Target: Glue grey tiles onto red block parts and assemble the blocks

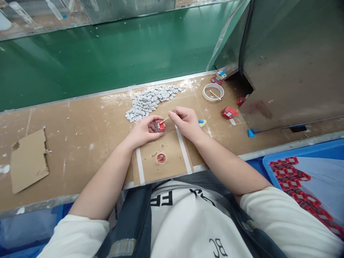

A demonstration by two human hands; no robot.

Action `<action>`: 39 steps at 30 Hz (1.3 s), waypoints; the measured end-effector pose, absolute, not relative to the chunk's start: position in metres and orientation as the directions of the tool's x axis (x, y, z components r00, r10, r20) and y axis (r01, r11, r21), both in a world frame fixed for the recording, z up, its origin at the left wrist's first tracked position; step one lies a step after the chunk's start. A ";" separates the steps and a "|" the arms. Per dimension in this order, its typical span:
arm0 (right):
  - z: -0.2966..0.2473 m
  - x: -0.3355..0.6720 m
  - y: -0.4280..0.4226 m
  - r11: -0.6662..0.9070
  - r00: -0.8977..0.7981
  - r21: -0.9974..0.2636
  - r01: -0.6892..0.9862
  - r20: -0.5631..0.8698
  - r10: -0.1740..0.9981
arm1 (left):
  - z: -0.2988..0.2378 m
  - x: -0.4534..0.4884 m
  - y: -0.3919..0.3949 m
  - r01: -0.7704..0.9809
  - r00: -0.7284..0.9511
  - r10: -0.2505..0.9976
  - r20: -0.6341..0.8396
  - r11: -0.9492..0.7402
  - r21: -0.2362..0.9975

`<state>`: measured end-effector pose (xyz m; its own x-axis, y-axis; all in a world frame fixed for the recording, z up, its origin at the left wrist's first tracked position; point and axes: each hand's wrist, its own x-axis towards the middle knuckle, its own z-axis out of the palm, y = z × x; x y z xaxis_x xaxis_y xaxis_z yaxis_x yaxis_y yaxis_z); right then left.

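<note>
Between the thumb and fingers of my left hand (pixel 145 131) is a small red and grey plastic part (pixel 160 125), its open side facing up. My right hand (pixel 186 122) pinches a thin wooden stick (pixel 166 119), whose tip reaches the red part. Below both hands, a small round dish of reddish liquid (pixel 161 158) sits on a cardboard sheet (pixel 150 172) taped down with white strips. Just beyond my left hand lies a heap of small grey rectangular pieces (pixel 146 102).
A roll of tape (pixel 213 92) with a stick in it lies at right, near more red parts (pixel 229 112). A torn cardboard piece (pixel 29 161) is at left. A metal box (pixel 290 64) stands at right; a blue tray (pixel 268 159) holds rows of red parts. A green panel (pixel 113 53) backs the table.
</note>
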<state>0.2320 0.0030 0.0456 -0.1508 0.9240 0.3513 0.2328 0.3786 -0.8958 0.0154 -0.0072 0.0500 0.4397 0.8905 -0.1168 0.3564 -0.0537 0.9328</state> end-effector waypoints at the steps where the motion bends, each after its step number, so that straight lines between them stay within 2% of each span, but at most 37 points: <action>1: 0.045 0.232 0.003 0.379 -0.155 -0.894 0.237 0.350 0.924 | 0.051 0.016 -0.007 0.355 0.439 0.890 -0.121 -0.049 0.934; 26: 0.047 0.236 0.004 0.431 -0.164 -0.861 0.269 0.400 0.902 | 0.048 0.015 -0.006 0.310 0.439 0.891 -0.117 -0.027 0.950; 39: 0.047 0.233 0.000 0.379 -0.214 -0.891 0.248 0.331 0.919 | 0.049 0.017 -0.006 0.274 0.424 0.898 -0.118 -0.003 0.962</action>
